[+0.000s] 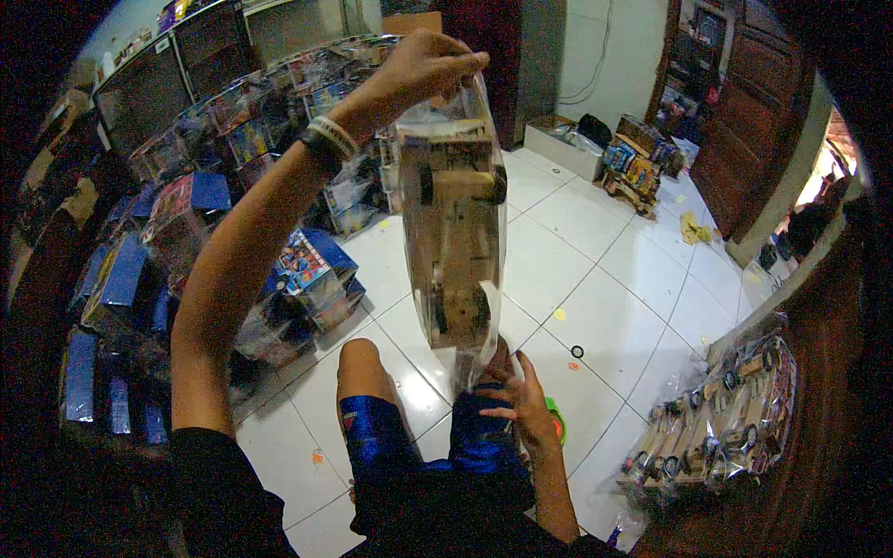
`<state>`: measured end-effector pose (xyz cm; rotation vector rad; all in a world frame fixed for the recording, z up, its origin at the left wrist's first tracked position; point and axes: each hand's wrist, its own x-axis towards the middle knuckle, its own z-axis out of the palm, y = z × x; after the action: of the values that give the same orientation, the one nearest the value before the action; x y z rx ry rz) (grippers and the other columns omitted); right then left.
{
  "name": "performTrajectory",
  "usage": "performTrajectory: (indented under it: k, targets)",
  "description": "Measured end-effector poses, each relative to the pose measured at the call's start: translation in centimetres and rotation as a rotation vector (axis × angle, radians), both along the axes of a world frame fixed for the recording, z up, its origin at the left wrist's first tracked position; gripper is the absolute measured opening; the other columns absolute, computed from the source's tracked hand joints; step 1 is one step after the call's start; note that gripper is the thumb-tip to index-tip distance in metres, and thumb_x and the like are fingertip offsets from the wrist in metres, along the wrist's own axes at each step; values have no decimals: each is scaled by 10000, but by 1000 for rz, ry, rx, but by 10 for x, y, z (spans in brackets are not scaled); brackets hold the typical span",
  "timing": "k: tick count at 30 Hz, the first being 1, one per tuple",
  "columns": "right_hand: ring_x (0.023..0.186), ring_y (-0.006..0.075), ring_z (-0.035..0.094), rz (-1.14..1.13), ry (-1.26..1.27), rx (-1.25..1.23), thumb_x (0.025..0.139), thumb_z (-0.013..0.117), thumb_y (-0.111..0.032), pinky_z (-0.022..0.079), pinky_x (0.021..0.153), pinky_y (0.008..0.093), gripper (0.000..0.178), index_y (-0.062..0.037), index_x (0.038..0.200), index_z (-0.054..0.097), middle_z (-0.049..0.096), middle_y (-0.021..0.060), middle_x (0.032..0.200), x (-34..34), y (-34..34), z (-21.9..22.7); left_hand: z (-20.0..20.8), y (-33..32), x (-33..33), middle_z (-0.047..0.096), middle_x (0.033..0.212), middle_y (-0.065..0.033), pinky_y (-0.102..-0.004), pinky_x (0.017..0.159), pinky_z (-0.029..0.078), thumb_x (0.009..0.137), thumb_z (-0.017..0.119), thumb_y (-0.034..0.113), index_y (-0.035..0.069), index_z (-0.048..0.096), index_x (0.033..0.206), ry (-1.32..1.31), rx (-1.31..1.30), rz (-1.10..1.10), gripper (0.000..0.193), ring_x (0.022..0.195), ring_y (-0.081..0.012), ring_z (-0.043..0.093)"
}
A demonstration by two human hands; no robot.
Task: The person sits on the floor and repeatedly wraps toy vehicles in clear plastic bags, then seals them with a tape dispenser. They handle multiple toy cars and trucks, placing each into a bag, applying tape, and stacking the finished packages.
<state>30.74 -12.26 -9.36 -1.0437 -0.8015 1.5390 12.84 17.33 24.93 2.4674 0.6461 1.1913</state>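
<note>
This looks like a room in a home used as a small toy packing and storage space. On the left, boxed and blister-packed toys in blue and red cartons (186, 214) are heaped against dark glass-fronted cabinets (177, 65), and at the near right lies a pile of wooden toy trucks with black wheels in clear plastic bags (726, 409). The glossy white tiled floor (605, 270), the dark wooden door (753, 112) at the far right and more boxed toys (637, 163) by the far wall give it a domestic rather than shop look.

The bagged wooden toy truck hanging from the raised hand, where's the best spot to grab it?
Probably the top edge of the clear bag, pinched from above, as the left hand does: the truck hangs upright inside, weight below. The right hand steadies the loose bottom end from underneath.
</note>
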Motion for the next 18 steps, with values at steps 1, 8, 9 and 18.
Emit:
performTrajectory:
  k: [1,8,9,18]
  targets:
    - [1201,427,633,-16,-203,50,925,726,-529,549,944,591,1039,-41,1620,127,523,197,1495,-9,-5,8,4,1,-2,603,638,4,-256,532,430,989,684,434,33,701,741,-17,45,38,471,591,-79,556]
    - [785,397,720,-381,-1174,524,923,699,-185,553,715,442,339,24,1191,691,739,239,899,-30,55,41,14,45,-51,578,594,-5,-277,496,410,993,660,476,26,709,744,-21,155,153,517,542,-95,542]
    - [729,350,725,-390,-1166,512,938,676,-143,548,679,416,243,29,1096,738,744,216,854,-24,61,46,13,59,-62,594,618,-2,-273,508,411,990,648,499,22,728,775,-32,216,199,529,556,-96,544]
    - [613,89,520,-317,-835,550,996,632,-73,430,574,272,132,12,946,720,583,15,678,46,40,140,-89,104,-159,693,687,-83,-347,597,464,877,709,413,82,777,738,-170,-98,345,365,637,-156,610]
